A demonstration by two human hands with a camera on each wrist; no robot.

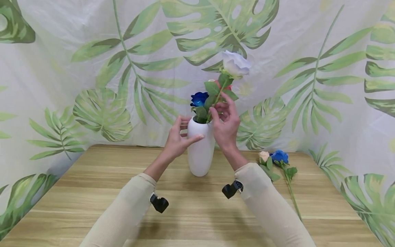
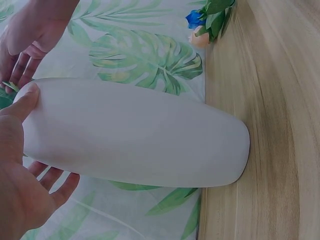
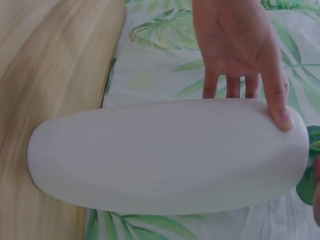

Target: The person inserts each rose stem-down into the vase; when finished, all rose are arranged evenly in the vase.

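Note:
A white vase [image 1: 200, 151] stands upright on the wooden table. My left hand [image 1: 179, 137] grips it near the top, with the thumb on the front and the fingers round the far side, as the right wrist view also shows. Just above the rim, my right hand [image 1: 226, 125] pinches the stem of a white rose [image 1: 236, 64], which leans to the right. Its lower stem goes down to the vase mouth. A blue rose [image 1: 199, 99] stands in the vase, and a red flower [image 1: 224, 85] shows partly behind the leaves and stem.
On the right of the table [image 1: 172, 212] lie another blue rose [image 1: 279, 156] with a long stem and a peach rose [image 1: 264, 156], partly hidden by my right sleeve. A leaf-printed cloth [image 1: 154, 120] hangs behind the table.

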